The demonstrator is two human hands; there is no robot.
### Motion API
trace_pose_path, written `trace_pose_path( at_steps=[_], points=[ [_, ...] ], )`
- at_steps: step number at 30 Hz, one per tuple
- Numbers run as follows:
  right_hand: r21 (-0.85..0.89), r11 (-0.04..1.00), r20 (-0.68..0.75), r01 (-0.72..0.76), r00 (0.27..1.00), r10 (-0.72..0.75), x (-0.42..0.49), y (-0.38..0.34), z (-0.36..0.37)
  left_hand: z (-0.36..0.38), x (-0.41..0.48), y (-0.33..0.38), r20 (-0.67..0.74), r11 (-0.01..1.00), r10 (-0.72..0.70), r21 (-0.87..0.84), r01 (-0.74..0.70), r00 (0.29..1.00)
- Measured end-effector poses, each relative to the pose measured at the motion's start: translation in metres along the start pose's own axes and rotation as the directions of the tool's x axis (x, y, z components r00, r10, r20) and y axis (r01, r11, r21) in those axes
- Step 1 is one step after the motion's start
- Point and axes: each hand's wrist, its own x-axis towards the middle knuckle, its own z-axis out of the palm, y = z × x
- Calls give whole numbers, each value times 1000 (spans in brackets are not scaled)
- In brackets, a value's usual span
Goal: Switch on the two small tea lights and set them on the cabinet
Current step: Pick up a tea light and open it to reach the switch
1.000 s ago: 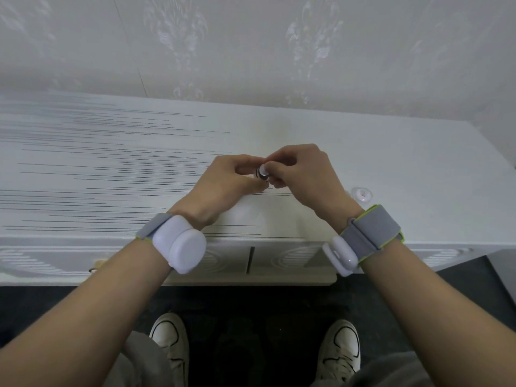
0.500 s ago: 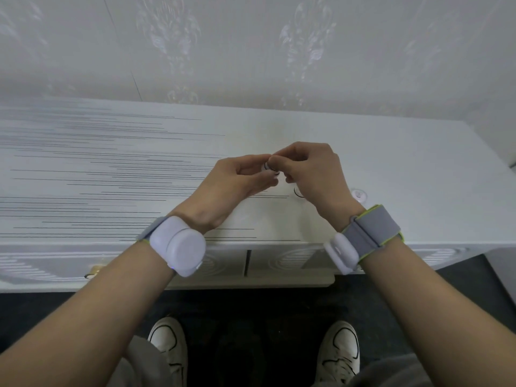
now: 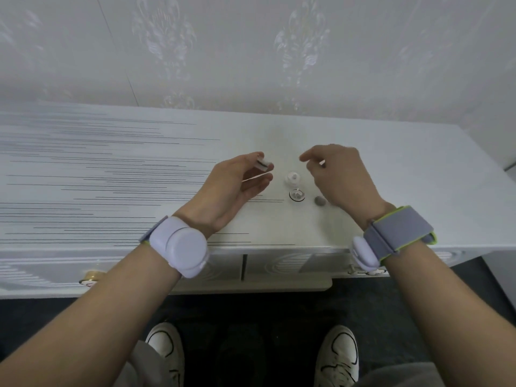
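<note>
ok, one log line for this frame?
left hand: pinching tea light | right hand: open, empty, above cabinet | second tea light: on cabinet | lit state: unclear

Gap between left hand (image 3: 237, 185) and right hand (image 3: 343, 177) was partly blocked: tea light (image 3: 292, 177) on the cabinet (image 3: 418, 177) top, a clear ring-shaped part (image 3: 296, 195) just nearer the body, a small grey disc (image 3: 320, 201) beside it, close under the right palm. Left hand's fingertips pinched a second tea light (image 3: 264, 163). Surface left of the left hand and right of the right hand was bare. The wall (image 3: 251, 51) closed off the far side.
</note>
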Motion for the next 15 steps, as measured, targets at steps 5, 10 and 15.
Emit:
trace_pose_path(
  at_steps=[5, 10, 15],
  points=[
    [-25, 999, 115, -37, 993, 39, -3, -7, 2, -6, 2, -1, -73, 993, -114, -42, 111, 991],
    [-53, 998, 130, -21, 991, 28, -5, -8, 7, -4, 2, -3, -18, 988, -153, 32, 153, 988],
    [-64, 998, 82, -26, 996, 31, -5, -8, 20, -2, 1, -3, 13, 986, -155, 58, 154, 988]
  ],
)
